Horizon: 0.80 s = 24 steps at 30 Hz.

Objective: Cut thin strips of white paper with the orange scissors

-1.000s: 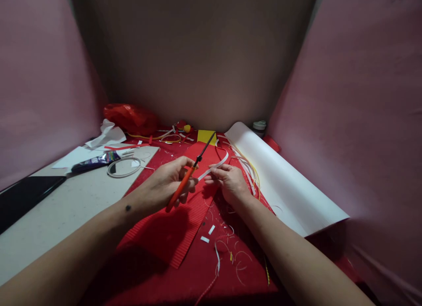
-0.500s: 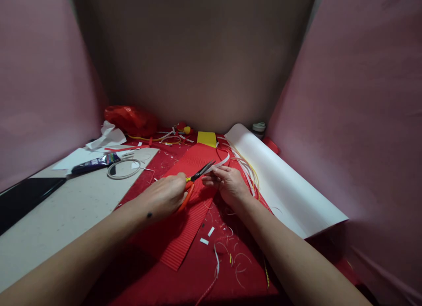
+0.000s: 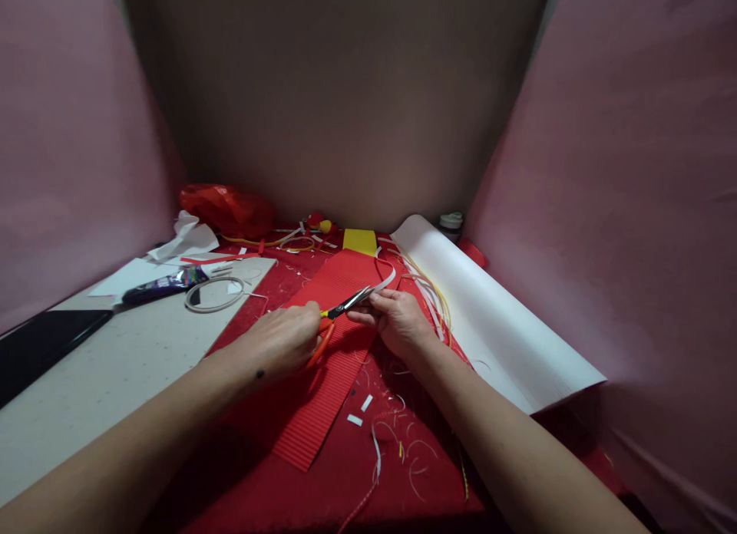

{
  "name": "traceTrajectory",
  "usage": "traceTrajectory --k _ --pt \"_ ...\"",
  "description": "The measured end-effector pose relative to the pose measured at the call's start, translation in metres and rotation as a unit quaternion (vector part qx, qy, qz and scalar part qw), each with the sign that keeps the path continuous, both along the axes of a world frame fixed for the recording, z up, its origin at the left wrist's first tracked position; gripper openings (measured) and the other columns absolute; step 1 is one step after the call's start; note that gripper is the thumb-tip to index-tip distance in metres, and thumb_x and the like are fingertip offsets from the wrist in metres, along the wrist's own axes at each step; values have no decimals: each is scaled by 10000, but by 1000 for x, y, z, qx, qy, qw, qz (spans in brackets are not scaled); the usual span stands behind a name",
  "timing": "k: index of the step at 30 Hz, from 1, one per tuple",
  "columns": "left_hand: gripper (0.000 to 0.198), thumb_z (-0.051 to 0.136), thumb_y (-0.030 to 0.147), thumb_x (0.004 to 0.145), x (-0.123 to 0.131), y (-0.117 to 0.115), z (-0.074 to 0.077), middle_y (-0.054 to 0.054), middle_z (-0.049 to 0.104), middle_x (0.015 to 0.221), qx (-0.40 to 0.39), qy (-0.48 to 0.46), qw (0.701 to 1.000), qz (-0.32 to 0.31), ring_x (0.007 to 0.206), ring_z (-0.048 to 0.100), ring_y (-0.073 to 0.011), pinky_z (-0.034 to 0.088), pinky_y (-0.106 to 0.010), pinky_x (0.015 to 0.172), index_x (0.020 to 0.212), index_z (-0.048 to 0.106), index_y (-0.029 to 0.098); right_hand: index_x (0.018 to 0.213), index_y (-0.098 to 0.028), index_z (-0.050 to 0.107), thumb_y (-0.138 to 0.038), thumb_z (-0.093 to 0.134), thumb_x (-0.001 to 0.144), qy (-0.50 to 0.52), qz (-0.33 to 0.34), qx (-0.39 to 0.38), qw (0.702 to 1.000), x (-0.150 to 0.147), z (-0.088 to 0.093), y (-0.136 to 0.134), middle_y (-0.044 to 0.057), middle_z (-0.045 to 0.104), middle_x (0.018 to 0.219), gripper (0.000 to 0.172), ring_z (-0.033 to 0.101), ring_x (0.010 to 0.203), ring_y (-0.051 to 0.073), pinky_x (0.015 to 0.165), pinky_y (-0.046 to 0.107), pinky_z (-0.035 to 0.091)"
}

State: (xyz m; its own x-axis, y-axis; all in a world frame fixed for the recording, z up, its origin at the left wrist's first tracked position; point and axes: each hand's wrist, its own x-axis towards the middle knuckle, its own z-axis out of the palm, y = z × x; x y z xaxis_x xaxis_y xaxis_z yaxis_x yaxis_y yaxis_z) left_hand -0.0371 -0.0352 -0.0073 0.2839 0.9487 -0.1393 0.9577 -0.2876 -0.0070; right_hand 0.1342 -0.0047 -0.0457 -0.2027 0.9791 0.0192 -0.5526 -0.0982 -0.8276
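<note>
My left hand [image 3: 293,336] is closed round the orange and yellow handles of a pair of scissors [image 3: 339,308], whose blades point right. The blade tips meet a narrow white strip [image 3: 387,279] beside the fingertips of my right hand [image 3: 397,317]. That hand pinches the strip, which curves up and back. Below both hands lies a red corrugated sheet [image 3: 328,380], with a yellow piece [image 3: 360,241] at its far end.
A rolled white sheet [image 3: 484,311] lies on the right. On the left, a pale board [image 3: 138,365] bears a dark tube [image 3: 164,284], a wire coil [image 3: 190,304] and a black flat object [image 3: 51,342]. A red plastic bag [image 3: 227,210] sits behind.
The scissors have closed further, their blades nearer together at the white strip. My left hand has shifted slightly left. The strip's curved part has moved a little.
</note>
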Motion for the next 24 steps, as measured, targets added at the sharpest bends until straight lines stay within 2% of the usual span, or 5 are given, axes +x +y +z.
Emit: traceTrajectory --k 5,8,13,24 --pt "334 284 359 862 0 1 -4 -219 665 855 10 -12 1000 5 763 646 -347 409 -393 587 951 519 139 645 -83 644 -46 573 737 13 -13 -9 1000 -1 -1 -1 91 681 670 122 682 678 183 650 295 599" --pt "317 297 346 856 0 1 -7 -225 666 837 17 -21 1000 2 748 645 -347 410 -397 585 943 521 140 634 -84 631 -26 557 743 11 -23 -21 999 -2 0 -1 91 673 669 145 676 660 176 696 329 601" --pt "282 402 330 806 1 1 -7 -239 666 853 19 -11 1000 -13 784 645 -359 433 -407 606 964 516 125 609 -87 614 2 508 756 11 -37 -42 998 -3 2 -3 87 662 646 202 669 640 168 715 340 599" --pt "307 504 322 752 3 -1 -4 -229 670 836 16 10 1000 -24 802 655 -386 457 -409 612 974 546 115 627 -82 627 -31 575 735 1 -29 -26 999 -2 -2 -1 85 650 665 131 667 675 181 721 354 595"
